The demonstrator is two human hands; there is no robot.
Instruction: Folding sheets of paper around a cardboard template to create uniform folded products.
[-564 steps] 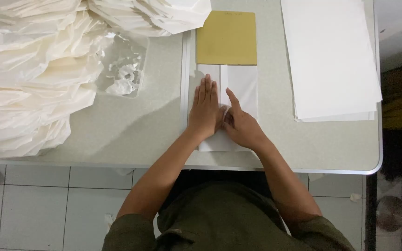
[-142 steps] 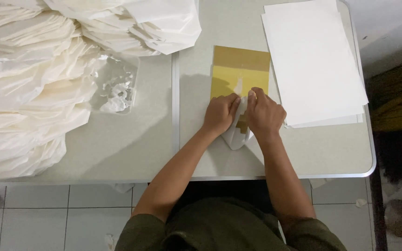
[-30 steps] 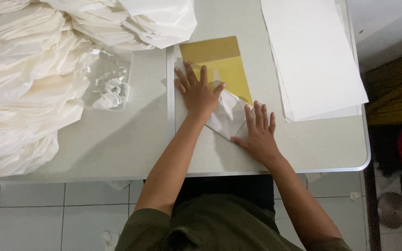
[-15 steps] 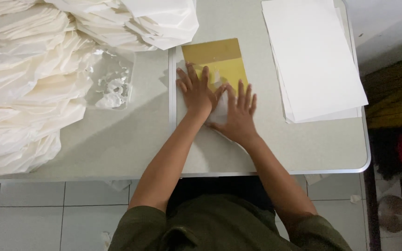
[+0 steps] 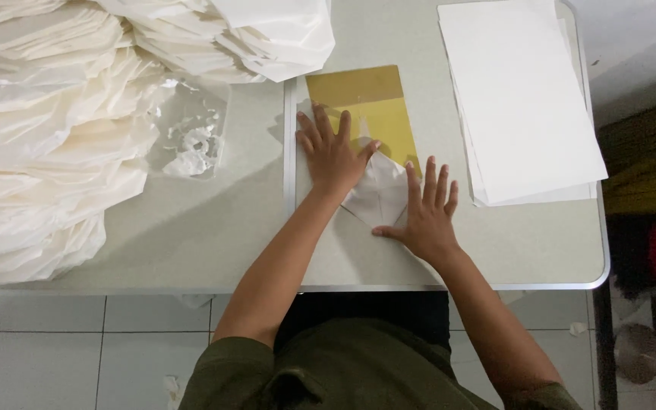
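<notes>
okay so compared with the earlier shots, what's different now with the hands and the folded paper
The right hand has slid off toward the table edge, uncovering the folded white paper; half a second ago it lay over it. The left hand still presses flat on the gold sheet. The stack of white sheets and pile of folded pieces stayed put.

**Both hands flat, fingers spread**

The left hand lies palm down with its fingers fanned and pointing away from the body, thumb angled out to the right. The right hand rests lower and to the right, also flat, fingers splayed, thumb stretched leftward. Both bare forearms reach forward from the torso, elbows bent, the wrists near each other.
</notes>
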